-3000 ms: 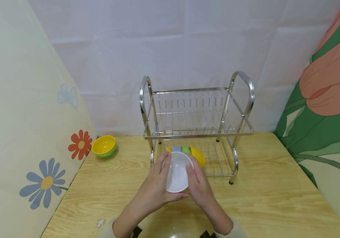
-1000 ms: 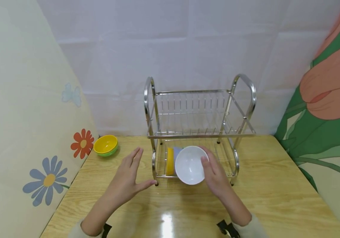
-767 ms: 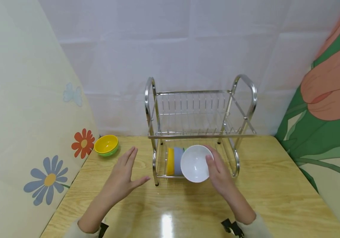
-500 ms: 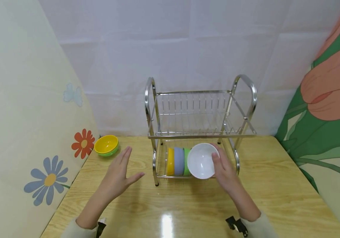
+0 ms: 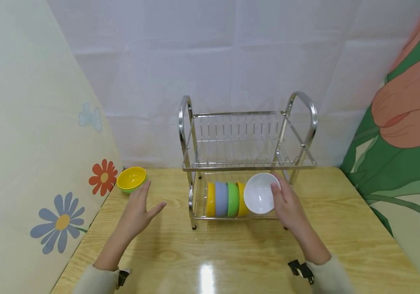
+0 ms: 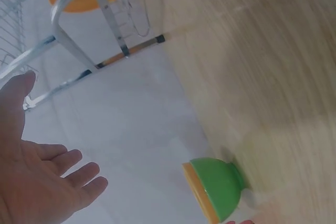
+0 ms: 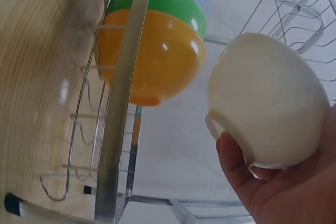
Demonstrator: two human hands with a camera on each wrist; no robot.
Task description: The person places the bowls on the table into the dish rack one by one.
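Observation:
My right hand (image 5: 288, 204) grips a white bowl (image 5: 260, 193) at its right side, the bowl's inside facing the head camera. In the right wrist view fingers curl at the foot of the white bowl (image 7: 270, 95). It is in front of the lower tier of a metal dish rack (image 5: 249, 168). On that tier several bowls stand on edge in a row: a yellow bowl (image 5: 210, 199), a blue bowl (image 5: 221, 199), a green bowl (image 5: 233, 199) and an orange-yellow bowl (image 7: 157, 56). My left hand (image 5: 136, 214), fingers spread and holding nothing, hovers close to a stacked yellow bowl (image 5: 132, 178).
The yellow bowl at the far left sits inside a green bowl (image 6: 218, 187) on the wooden table (image 5: 180, 261). A white cloth wall (image 5: 151, 81) stands behind the rack, with flower-printed panels at both sides. The rack's upper tier has thin wire dividers.
The left hand has let go of the white bowl and moved left toward the stacked bowls. The right hand has carried the white bowl rightward, uncovering the row on the lower tier.

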